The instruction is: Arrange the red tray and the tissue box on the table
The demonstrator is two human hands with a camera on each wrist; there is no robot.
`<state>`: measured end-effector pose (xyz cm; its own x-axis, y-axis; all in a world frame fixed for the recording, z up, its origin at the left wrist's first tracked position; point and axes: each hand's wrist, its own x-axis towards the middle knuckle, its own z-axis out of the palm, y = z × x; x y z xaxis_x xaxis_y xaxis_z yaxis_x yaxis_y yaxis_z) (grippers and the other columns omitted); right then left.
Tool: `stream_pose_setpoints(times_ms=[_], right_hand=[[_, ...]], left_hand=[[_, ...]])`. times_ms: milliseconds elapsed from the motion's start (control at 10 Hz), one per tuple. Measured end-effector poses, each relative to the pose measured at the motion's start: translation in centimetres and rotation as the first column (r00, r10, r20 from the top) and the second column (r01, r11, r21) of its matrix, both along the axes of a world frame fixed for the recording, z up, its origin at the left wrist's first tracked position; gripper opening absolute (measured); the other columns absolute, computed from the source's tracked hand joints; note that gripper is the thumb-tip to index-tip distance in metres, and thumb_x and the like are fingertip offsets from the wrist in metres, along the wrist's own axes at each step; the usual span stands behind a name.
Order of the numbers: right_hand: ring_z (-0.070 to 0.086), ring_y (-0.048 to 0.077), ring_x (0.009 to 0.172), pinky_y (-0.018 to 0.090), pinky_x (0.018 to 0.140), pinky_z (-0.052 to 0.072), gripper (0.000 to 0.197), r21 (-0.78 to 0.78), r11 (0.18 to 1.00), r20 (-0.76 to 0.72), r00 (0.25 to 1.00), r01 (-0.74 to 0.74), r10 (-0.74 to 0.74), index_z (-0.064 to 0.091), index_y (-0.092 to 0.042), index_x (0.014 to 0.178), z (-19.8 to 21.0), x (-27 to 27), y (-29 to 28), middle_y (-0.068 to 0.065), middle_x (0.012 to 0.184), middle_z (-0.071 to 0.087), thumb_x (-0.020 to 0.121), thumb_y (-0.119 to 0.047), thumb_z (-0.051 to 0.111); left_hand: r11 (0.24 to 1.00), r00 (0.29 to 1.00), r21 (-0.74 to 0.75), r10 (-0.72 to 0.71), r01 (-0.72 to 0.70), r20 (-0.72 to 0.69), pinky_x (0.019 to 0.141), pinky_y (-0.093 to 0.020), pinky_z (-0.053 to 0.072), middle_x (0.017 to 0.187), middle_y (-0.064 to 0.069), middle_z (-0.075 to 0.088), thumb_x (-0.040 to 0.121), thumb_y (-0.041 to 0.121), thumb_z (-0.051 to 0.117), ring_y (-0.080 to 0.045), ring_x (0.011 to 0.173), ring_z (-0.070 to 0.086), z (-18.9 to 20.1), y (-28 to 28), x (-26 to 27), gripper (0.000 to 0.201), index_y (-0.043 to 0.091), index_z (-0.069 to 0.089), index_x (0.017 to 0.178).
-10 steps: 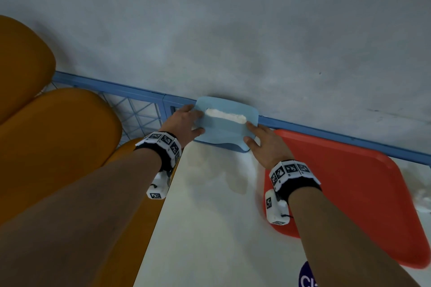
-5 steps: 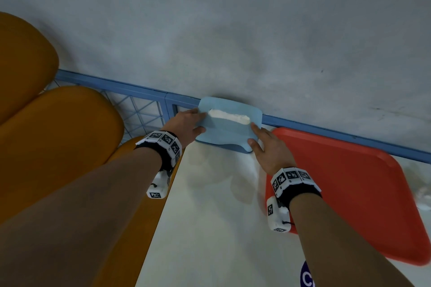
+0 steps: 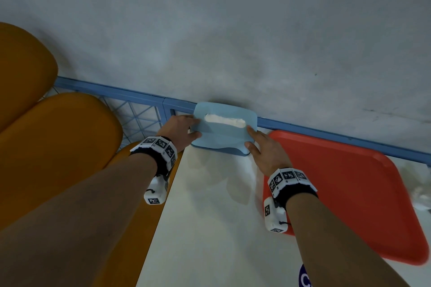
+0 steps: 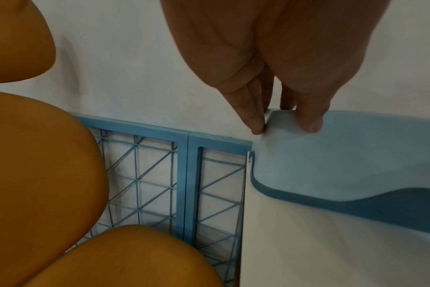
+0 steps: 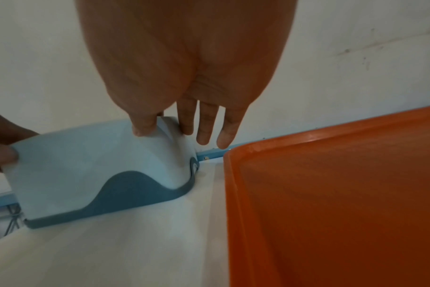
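Observation:
The light blue tissue box (image 3: 224, 135) with a dark blue base stands at the far left corner of the white table (image 3: 210, 216), against the wall. White tissue shows in its top slot. My left hand (image 3: 194, 127) grips its left end, thumb on the front, fingers round the side (image 4: 258, 128). My right hand (image 3: 249, 138) touches the right end with straight fingers, its thumb (image 5: 145, 128) on the front edge. The red tray (image 3: 349, 193) lies flat just right of the box (image 5: 86, 155), with a narrow gap between them.
Orange chair seats (image 3: 58, 147) sit left of the table. A blue wire-mesh rail (image 3: 140, 112) runs along the grey wall (image 3: 233, 30) behind the table. A blue round sticker (image 3: 304, 277) is on the table's near edge.
My right wrist has drawn back a little toward me beside the tray's left edge. The tissue box and my left hand have hardly moved.

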<state>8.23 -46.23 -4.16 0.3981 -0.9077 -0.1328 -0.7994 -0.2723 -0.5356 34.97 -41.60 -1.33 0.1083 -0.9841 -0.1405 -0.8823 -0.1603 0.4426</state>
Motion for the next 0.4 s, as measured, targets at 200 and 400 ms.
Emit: stream_pose_setpoints(times_ms=[200,400], right_hand=[[0.045,0.028,0.130,0.050,0.105,0.042,0.049,-0.004,1.000,-0.023,1.000,-0.005,0.005,0.028,-0.035,0.146,0.0,-0.3,0.7,0.003,0.148,0.044,0.099,-0.043,0.040],[0.045,0.030,0.130,0.046,0.107,0.040,0.051,0.033,0.999,-0.022,0.999,0.035,-0.035,0.027,-0.034,0.146,1.0,0.2,0.9,0.008,0.147,0.045,0.099,-0.040,0.045]], left_hand=[[1.000,1.000,-0.006,0.001,-0.001,0.018,0.107,-0.040,0.044,0.147,-0.008,0.048,0.091,0.035,0.061,-0.027,0.124,0.054,0.3,0.5,-0.3,0.049,0.015,0.053,0.135],[1.000,1.000,0.000,0.003,-0.003,0.013,0.101,-0.037,0.046,0.138,-0.009,0.056,0.090,0.033,0.062,-0.027,0.118,0.057,1.0,0.5,-0.7,0.050,0.017,0.050,0.136]])
